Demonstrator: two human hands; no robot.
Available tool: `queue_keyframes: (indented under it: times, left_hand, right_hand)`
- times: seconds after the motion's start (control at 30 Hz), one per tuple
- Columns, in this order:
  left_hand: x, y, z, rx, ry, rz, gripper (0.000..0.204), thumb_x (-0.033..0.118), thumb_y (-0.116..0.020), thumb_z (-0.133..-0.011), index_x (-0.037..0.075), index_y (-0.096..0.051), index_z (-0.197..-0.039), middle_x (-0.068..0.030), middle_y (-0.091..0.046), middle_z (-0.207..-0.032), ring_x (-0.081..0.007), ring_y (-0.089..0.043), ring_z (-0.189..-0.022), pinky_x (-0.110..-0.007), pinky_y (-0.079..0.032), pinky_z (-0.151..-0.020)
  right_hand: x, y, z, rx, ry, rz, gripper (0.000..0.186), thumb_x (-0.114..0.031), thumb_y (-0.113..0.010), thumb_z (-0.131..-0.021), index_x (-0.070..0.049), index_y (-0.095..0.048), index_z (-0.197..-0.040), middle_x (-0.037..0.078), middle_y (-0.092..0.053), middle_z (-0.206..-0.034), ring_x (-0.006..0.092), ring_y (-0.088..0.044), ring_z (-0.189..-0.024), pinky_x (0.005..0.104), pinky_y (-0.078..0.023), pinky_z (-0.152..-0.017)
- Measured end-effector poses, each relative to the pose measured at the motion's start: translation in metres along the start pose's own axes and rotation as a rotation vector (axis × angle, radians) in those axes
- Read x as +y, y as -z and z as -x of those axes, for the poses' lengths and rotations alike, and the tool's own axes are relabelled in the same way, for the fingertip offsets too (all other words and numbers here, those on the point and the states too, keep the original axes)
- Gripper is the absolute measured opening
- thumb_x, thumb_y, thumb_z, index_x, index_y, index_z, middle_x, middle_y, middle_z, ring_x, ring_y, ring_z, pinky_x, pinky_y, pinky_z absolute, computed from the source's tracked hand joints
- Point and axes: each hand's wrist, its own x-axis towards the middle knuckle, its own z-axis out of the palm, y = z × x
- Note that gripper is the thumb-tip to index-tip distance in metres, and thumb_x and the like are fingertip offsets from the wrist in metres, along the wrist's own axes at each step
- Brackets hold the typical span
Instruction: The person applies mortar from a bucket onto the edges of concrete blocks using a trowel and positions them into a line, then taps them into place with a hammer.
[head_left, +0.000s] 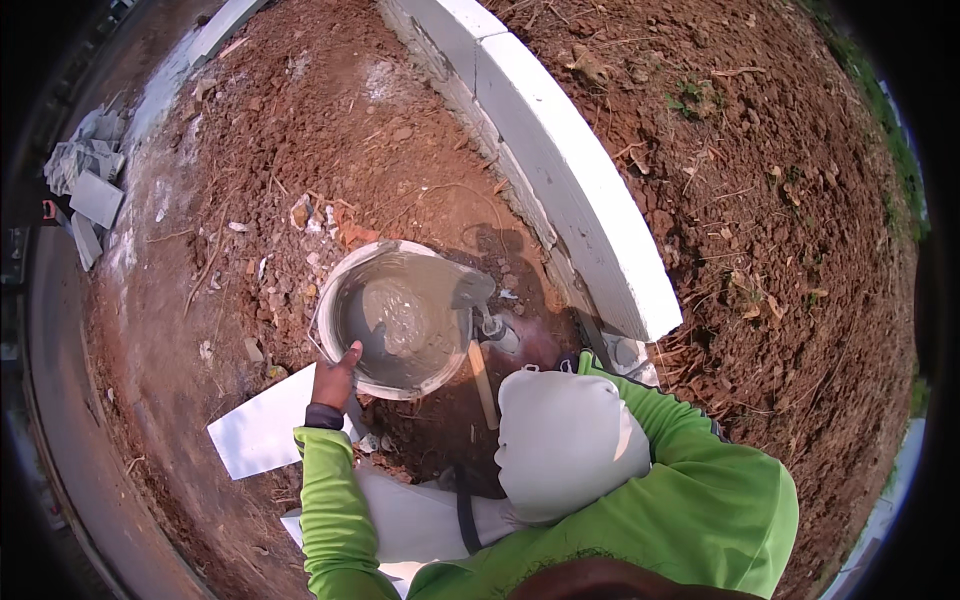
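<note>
My left hand (336,377) grips the near-left rim of a round bucket (433,383), its thumb over the edge and its other fingers mostly hidden. Wet grey mortar (400,310) fills much of the bucket and shines in the middle. A wooden handle (483,385) slants beside the bucket's right side; the tool's head cannot be made out. Just right of the rim is a grey, mortar-smeared object (500,335) of unclear kind. My right arm (650,400) in a green sleeve reaches down behind my raised knee, and the right hand is hidden there.
A low wall of white blocks (560,130) curves along the right. A white panel piece (260,425) lies left of my legs. Broken slabs (97,200) are heaped at the far left. Red, clumpy soil (780,220) with small rubble (325,215) covers the ground.
</note>
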Motion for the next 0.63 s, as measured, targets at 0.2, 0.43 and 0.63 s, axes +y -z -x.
queue_keyframes:
  times: [0.2,0.43,0.63]
  left_hand:
    - [0.013,-0.031,0.006,0.126,0.113,-0.129,0.045,0.005,-0.071,-0.080,-0.008,-0.059,-0.121,-0.0170,-0.069,-0.113,-0.0284,-0.064,-0.104,-0.037,-0.046,-0.096]
    - [0.065,-0.075,0.106,0.474,0.135,0.492,0.048,-0.006,-0.064,-0.076,-0.002,-0.056,-0.123,-0.0122,-0.065,-0.110,-0.0261,-0.063,-0.094,-0.038,-0.051,-0.087]
    - [0.080,-0.024,0.250,0.651,0.517,0.610,0.046,-0.004,-0.063,-0.080,-0.004,-0.047,-0.123,-0.0171,-0.057,-0.112,-0.0335,-0.063,-0.095,-0.056,-0.058,-0.080]
  right_hand:
    - [-0.040,0.028,0.003,-0.115,-0.230,0.015,0.030,-0.028,-0.072,-0.085,-0.007,-0.067,-0.105,0.021,-0.069,-0.088,0.0410,-0.066,-0.079,0.0465,-0.053,-0.071]
    - [-0.141,0.159,0.080,0.013,-0.403,0.111,0.029,-0.025,-0.071,-0.084,-0.005,-0.067,-0.104,0.021,-0.068,-0.090,0.0397,-0.066,-0.083,0.0461,-0.052,-0.075]
    - [-0.242,0.277,0.274,-0.019,-0.905,0.423,0.034,-0.035,-0.076,-0.082,-0.003,-0.065,-0.085,0.019,-0.066,-0.074,0.0369,-0.064,-0.066,0.0460,-0.050,-0.063]
